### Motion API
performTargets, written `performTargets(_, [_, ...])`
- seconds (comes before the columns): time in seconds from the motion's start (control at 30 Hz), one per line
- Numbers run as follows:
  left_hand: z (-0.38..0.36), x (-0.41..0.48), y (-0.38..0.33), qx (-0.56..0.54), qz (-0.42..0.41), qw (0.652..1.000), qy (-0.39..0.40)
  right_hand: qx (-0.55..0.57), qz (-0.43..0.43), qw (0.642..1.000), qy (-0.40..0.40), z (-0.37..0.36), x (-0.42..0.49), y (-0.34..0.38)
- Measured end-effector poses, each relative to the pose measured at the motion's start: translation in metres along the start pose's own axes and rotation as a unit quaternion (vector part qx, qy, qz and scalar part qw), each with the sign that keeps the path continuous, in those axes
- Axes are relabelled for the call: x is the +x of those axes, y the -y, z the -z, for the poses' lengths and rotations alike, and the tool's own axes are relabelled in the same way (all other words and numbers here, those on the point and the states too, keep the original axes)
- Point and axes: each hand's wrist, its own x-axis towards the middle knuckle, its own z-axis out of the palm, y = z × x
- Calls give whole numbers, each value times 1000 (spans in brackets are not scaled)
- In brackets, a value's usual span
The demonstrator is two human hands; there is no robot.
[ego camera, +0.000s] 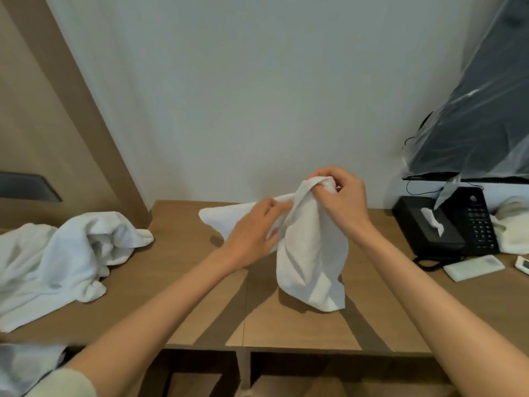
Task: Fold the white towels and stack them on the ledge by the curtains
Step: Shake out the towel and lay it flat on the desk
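Early on: right hand [340,196] pinches a towel [309,253] corner up over the desk [177,282], left hand [254,227] grips its edge, still unfolded, w/ a crumpled pile [57,259] left, none stacked in view.

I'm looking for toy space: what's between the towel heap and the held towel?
Between the towel heap and the held towel, the head view shows only bare wooden desk.
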Motion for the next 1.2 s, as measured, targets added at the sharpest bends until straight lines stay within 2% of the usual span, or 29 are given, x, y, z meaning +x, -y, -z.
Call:
performTargets(0.03, [-7,-5,-3,-27,-7,999,19,12,-4,1000,12,-2,-1,1])
performTargets(0.1, [-15,-10,-9,-133,42,990,1,40,-10,999,22,-5,-4,6])
performTargets(0.2, [-21,-16,-22,-271,100,956,43,73,-11,997,-13,0,-3,12])
performTargets(0.4, [-18,-20,-42,-357,120,924,60,1,-13,998,-54,17,-9,12])
performTargets(0.53, [-18,-18,-53,-303,130,944,-25,-20,-12,998,-62,27,-15,13])
performTargets(0.6, [-11,-17,-50,-310,145,939,-39,-25,-13,998,-54,34,-18,13])
performTargets(0.7, [3,-21,-43,-335,168,927,27,-25,-27,999,-40,43,-22,9])
performTargets(0.8, [12,-28,-39,-299,162,935,102,-22,-32,999,-30,48,-25,8])
performTargets(1.03, [18,-54,-44,-286,205,930,107,21,-39,999,-8,50,-26,19])
performTargets(1.2, [38,-71,-21,-201,232,944,119,53,-40,998,-6,47,-20,16])
